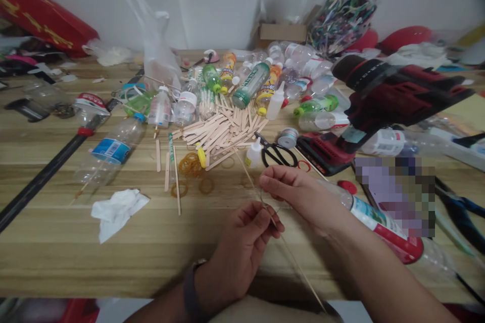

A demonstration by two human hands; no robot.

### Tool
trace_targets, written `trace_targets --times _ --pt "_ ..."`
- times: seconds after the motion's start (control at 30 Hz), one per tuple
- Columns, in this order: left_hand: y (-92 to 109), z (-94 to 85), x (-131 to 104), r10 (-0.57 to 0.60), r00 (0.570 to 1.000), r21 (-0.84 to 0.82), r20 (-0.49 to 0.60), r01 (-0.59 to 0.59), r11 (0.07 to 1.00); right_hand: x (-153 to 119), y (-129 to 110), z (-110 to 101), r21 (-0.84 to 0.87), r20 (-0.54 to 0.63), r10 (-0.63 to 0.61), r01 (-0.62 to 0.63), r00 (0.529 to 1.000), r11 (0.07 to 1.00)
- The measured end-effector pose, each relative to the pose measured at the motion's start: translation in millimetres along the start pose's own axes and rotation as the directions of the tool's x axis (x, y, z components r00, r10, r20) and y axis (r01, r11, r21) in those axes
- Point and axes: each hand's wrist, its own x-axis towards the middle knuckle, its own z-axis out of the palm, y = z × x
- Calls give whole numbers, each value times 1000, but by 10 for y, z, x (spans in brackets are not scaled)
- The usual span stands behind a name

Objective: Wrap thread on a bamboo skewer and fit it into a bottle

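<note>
The wooden table fills most of the view, its far edge meeting a pale wall and its near edge running along the bottom, close under the forearms. Plain wood grain shows across the left foreground, giving the left arm sideways room. The right side is tighter: a red and black drill stands beyond the right hand, and a labelled bottle lies right alongside that forearm (partly behind it). A black pole slants in from the left edge.

The left hand, with a dark band at its wrist, comes in low with its fingers curled, thumb and forefinger pinching a thin stick. The right hand reaches across from the right, wrist bent inward, thumb and fingertips pressed together on what looks like a fine strand at the stick.

Ahead of both hands spreads the pile of flat sticks; a crumpled tissue lies well to the left. Black-handled scissors and a small glue bottle sit just past the right fingertips. The held stick slants from near the pile, between the hands, down past the near edge.
</note>
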Motion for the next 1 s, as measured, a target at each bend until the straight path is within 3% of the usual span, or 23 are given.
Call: trace_targets --times 0.2,0.27,0.3,0.4,0.5,0.57,0.63,0.7,0.77,0.83,0.9,1.0 --pt "-15 -17 15 -2 1000 -5 -5 2 1000 -80 -23 -43 -90 -3 -90 90 996 992" --pt "-15 -17 20 -6 1000 -7 -4 6 1000 -69 -69 -32 -221 18 -205 204 979 954" --pt "-15 -16 20 -9 1000 -5 -1 9 1000 -48 -95 -18 -321 48 -292 292 955 901" --pt "-14 -12 19 -12 1000 1 2 12 1000 37 -171 28 -593 234 -485 519 843 616" --pt "-11 -14 15 -14 1000 4 -1 14 1000 55 -228 7 -640 317 -506 574 802 510" --pt "-6 -19 14 -21 1000 10 -1 21 1000 10 -238 -64 -601 163 -557 529 815 598" --pt "-2 -21 14 -31 1000 9 5 31 999 -42 -204 -141 -466 -185 -556 426 810 775" --pt "-3 -20 14 -41 999 4 20 41 999 -63 -121 -174 -318 -324 -427 328 844 889" --pt "-13 -17 11 -50 998 -9 40 50 999 -45 -8 -139 -188 -227 -231 191 946 963" --pt "-27 -15 5 -46 997 -25 55 47 999 -4 100 -58 -60 -32 -22 20 999 998" --pt "-37 -16 -3 -33 998 -31 61 35 999 37 175 18 49 139 121 -129 983 990" --pt "-36 -21 -9 -20 998 -17 53 21 1000 76 215 53 178 251 190 -238 949 955"
